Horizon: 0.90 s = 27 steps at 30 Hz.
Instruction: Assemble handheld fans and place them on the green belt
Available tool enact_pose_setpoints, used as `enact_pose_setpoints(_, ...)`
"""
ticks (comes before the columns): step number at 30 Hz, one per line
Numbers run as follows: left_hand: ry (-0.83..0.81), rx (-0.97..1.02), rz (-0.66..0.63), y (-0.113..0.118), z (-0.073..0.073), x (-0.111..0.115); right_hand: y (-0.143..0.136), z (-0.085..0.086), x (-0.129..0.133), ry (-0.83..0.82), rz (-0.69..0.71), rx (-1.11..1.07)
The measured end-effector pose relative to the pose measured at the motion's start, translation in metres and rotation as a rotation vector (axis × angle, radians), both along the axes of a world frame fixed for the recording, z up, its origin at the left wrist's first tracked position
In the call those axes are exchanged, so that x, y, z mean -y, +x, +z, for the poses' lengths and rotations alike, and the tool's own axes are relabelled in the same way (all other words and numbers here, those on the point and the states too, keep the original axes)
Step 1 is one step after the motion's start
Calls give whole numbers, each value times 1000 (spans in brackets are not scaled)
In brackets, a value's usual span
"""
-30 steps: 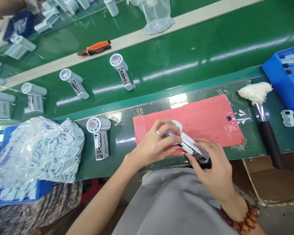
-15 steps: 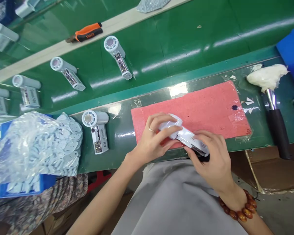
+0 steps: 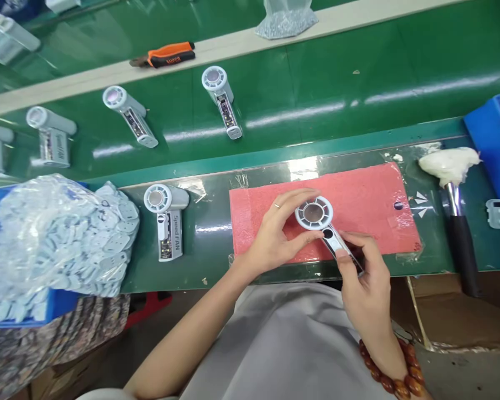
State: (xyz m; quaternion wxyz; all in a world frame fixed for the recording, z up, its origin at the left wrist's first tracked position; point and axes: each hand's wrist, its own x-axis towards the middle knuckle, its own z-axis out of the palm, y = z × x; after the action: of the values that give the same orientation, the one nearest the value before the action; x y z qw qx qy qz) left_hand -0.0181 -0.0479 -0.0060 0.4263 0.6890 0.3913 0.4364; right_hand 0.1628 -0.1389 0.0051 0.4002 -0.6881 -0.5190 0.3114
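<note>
Right between both hands (image 3: pixel 277 239) (image 3: pixel 364 278) sits the handheld fan (image 3: pixel 314 213), gripped at head and handle.

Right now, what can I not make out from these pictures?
All in the head view:
- held fan: lower handle partly hidden by the right hand
- clear bag: top cut off by the upper edge; its contents too small to identify
- right blue bin: cut off by the right edge
</note>
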Motion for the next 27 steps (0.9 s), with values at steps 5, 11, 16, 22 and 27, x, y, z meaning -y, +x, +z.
enact_pose_setpoints(5, 4, 33, -10, -1, -2, 0, -1, -1, 1, 6, 4, 5)
enact_pose_setpoints(11, 19, 40, -23, -1, -2, 2, 0, 1, 2, -13, 23, 11)
enact_pose_setpoints(16, 24, 27, -28, -4, -3, 1, -5, 1, -3, -12, -18, 47)
enact_pose_setpoints(22, 0, -57, 19, -1, 1, 7, -3, 1, -3, 1, -5, 76)
enact_pose_setpoints(27, -328, -263, 235, 20, 28, 41, -2, -5, 12, 82, 118, 225)
